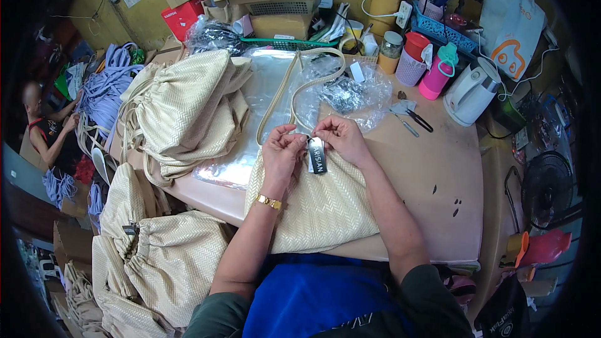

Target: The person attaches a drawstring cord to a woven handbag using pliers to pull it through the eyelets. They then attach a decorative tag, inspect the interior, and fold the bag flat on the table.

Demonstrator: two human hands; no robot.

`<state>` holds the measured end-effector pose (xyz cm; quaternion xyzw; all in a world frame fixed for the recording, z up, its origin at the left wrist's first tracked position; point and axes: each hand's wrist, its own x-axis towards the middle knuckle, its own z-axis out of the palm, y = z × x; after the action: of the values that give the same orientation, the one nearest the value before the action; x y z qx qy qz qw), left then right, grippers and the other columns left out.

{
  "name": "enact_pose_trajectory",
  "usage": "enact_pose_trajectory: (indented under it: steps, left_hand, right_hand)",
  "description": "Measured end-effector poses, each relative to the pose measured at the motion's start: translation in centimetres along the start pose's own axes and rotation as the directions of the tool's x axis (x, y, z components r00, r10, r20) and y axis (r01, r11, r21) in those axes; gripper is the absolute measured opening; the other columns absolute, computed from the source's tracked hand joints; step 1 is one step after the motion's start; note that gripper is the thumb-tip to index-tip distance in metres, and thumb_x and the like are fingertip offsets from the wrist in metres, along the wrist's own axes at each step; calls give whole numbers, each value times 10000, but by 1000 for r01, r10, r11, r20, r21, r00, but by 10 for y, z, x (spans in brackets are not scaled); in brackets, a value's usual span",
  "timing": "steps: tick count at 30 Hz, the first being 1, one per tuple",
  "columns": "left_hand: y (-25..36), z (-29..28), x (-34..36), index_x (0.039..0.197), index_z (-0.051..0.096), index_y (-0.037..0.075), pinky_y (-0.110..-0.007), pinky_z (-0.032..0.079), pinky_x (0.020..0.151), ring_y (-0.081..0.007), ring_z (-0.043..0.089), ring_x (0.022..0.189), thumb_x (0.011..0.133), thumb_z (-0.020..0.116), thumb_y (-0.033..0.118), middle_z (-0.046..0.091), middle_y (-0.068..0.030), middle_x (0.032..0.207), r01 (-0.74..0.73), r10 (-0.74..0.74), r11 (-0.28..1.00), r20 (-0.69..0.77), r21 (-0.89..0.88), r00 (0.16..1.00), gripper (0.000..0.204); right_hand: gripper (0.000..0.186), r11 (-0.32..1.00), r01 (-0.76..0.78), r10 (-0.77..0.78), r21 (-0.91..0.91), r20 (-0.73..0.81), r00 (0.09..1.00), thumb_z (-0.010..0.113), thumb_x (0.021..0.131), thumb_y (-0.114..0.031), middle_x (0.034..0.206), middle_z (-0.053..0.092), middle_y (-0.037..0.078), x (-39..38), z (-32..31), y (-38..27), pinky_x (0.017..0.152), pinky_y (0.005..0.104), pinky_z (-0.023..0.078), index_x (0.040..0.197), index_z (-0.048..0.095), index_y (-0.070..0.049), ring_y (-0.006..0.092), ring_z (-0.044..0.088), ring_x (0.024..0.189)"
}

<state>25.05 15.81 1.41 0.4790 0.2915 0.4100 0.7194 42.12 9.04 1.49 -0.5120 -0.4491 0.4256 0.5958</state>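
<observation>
A cream woven drawstring bag (pixel 316 213) lies at the table's front edge, its long strap (pixel 269 116) looping up behind it. A black hang tag (pixel 317 158) with white lettering hangs at its gathered top. My left hand (pixel 282 150) is closed, fingertips pinched beside the tag's upper end; what exactly they hold is too small to tell. My right hand (pixel 340 139) pinches at the top of the tag, fingers bent, the exact point of grip hidden. A pile of similar bags (pixel 175 106) rests to the left, with more bags (pixel 169 256) below it.
Clear plastic sheets (pixel 231 166) and bags (pixel 354 97) lie behind the hands. Pliers (pixel 419 121), a kettle (pixel 469 91), a pink bottle (pixel 435 75) and baskets stand at right. A fan (pixel 544 191) is beyond the table. Another person (pixel 47 138) handles lilac straps (pixel 103 106) at far left.
</observation>
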Motion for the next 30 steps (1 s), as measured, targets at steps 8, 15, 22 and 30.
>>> enact_pose_trajectory:
  steps: [8, 15, 22, 30]
  left_hand:
    - [9, -3, 7, 1217, 480, 51, -223, 523, 608, -126, 673, 751, 855, 759, 71, 711, -68, 905, 178, -179, 984, -51, -24, 983, 458]
    - [4, -6, 9, 1223, 473, 51, -215, 514, 615, -118, 659, 728, 856, 758, 69, 709, -58, 889, 166, -167, 986, -20, -32, 986, 464]
    - [4, -4, 8, 1209, 461, 28, -203, 485, 572, -96, 620, 663, 837, 768, 37, 710, -67, 861, 152, -155, 985, -31, -79, 987, 482]
    - [3, -4, 5, 1218, 441, -2, -233, 516, 658, -121, 642, 724, 834, 736, -42, 717, -117, 884, 95, -95, 995, 9, -18, 995, 485]
  right_hand:
    - [91, 911, 150, -186, -384, -60, 981, 718, 859, -70, 854, 606, 23, -1, 8, -13, 639, 243, 456, 900, 696, 7, 71, 547, 701]
    - [123, 888, 146, -206, -437, -93, 974, 720, 848, -103, 849, 623, 53, -1, 15, -11, 609, 256, 462, 880, 691, 13, 97, 557, 652]
    - [141, 900, 140, -200, -413, -105, 974, 717, 841, -103, 851, 628, 55, -2, 14, -8, 614, 261, 469, 890, 683, 24, 100, 569, 658]
    - [98, 886, 74, -120, -458, -73, 990, 733, 849, -55, 801, 614, -11, -4, 13, -10, 610, 220, 429, 900, 700, 22, 42, 528, 674]
